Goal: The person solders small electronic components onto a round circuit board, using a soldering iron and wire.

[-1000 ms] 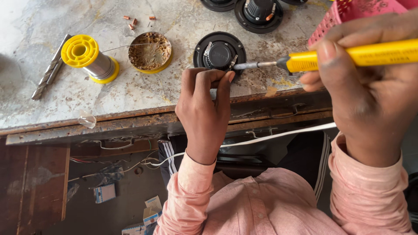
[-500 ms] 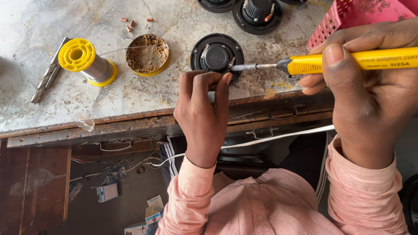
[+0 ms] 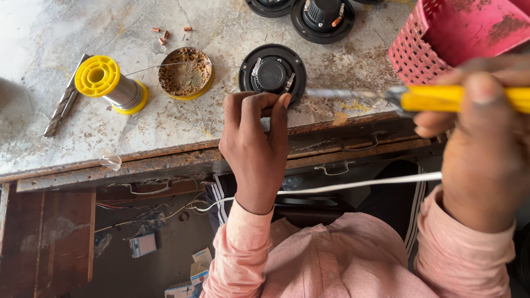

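A: Hands at a worn bench, 2 of them?

B: Yes. Left hand (image 3: pixel 256 135) pinches the small black speaker (image 3: pixel 273 73) at the bench edge; right hand (image 3: pixel 483 138) grips a yellow soldering iron (image 3: pixel 441 98), tip beside it.

A: Advice?

B: Probably steady the speaker, touch terminals briefly.

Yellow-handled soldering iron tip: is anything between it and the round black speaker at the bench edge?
Nothing visible. The yellow-handled soldering iron in the right hand points across bare worktop at the round black speaker, which the left hand steadies from the near side.
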